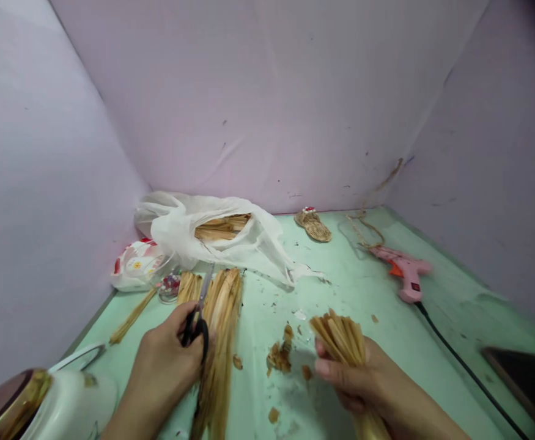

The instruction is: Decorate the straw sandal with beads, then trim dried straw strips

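My left hand (pixel 169 348) is closed on a pair of scissors (pixel 206 286) with black handles, its blades pointing away from me. Under and beside that hand lies a long bundle of dried straw-coloured leaf strips (pixel 224 330), with a shorter bundle (pixel 189 287) to its left. In my right hand (pixel 356 376) is another bunch of dried leaf strips (pixel 340 339), its blunt ends fanned out at the top. Brown leaf scraps (pixel 280 357) are scattered on the green tabletop (pixel 267 305) between my hands.
A white plastic bag (pixel 170 223) with more strips lies at the back. Right stands a pink glue gun (pixel 405 269) with a black cord. A small woven slipper shape (pixel 315 227) rests by the wall. Left are a red-and-white packet (pixel 139 266) and a white pot (pixel 72 403).
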Demonstrator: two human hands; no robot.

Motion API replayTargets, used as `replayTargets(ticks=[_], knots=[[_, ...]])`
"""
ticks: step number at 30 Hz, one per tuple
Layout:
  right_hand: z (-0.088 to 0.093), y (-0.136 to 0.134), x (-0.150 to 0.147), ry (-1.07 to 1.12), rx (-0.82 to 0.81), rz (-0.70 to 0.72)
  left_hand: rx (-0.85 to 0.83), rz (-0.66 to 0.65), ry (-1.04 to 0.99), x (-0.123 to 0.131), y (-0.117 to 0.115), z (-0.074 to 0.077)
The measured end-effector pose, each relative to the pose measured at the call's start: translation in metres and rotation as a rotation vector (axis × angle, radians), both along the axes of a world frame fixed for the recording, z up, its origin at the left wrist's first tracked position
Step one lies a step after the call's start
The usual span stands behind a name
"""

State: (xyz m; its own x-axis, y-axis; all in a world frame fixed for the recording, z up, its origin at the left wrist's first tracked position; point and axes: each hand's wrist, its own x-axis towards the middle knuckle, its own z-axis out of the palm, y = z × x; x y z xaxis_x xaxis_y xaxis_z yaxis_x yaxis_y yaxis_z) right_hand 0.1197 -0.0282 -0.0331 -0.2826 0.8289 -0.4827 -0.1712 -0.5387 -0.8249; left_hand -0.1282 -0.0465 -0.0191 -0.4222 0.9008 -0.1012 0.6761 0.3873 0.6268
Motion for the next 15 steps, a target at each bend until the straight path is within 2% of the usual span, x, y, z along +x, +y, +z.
replayTargets(ticks=[3, 5, 11, 13, 15], knots=[[-0.004, 0.001, 0.001, 0.069, -0.068, -0.044, -0.018, -0.093, 0.076, 0.005, 0.005, -0.016], [-0.005, 0.002, 0.001, 0.076, -0.071, -0.045, 0.000, -0.099, 0.080, 0.006, 0.007, -0.021], [-0.006, 0.002, 0.001, 0.065, -0.067, -0.052, 0.061, 0.051, -0.248, -0.004, 0.011, -0.008], [-0.007, 0.002, 0.000, 0.061, -0.059, -0.060, 0.063, 0.035, -0.197, -0.002, 0.009, -0.007], [-0.007, 0.001, -0.001, 0.058, -0.054, -0.067, 0.041, -0.043, -0.035, 0.003, 0.007, -0.011]])
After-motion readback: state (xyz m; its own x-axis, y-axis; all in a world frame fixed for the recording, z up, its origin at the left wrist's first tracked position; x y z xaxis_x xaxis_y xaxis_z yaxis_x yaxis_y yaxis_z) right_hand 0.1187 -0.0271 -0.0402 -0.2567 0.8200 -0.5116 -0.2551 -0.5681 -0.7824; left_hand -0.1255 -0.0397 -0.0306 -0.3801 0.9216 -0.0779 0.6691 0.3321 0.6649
